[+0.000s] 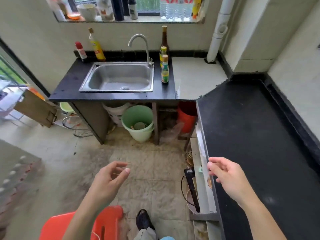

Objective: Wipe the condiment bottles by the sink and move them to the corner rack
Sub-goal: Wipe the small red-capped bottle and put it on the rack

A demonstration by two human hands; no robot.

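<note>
Condiment bottles stand around the steel sink [97, 84]. Left of it are a red-capped bottle [80, 51] and a tall yellow bottle [96, 45]. Right of it, in a row, are a tall dark bottle [164, 38], a small yellow-capped bottle [163, 52] and a green-labelled bottle [165, 70] nearest me. My left hand [109, 181] hangs over the floor, fingers apart and empty. My right hand [226, 177] hovers at the edge of the black side counter [259, 153], also empty. Both hands are well short of the bottles. No cloth or rack is visible.
A faucet [140, 44] rises behind the sink. Under the counter stand a green bucket [138, 123], a white bucket [116, 111] and a red bin [187, 115]. A red plastic stool [107, 222] is at my feet. The windowsill [128, 19] holds several jars and bottles.
</note>
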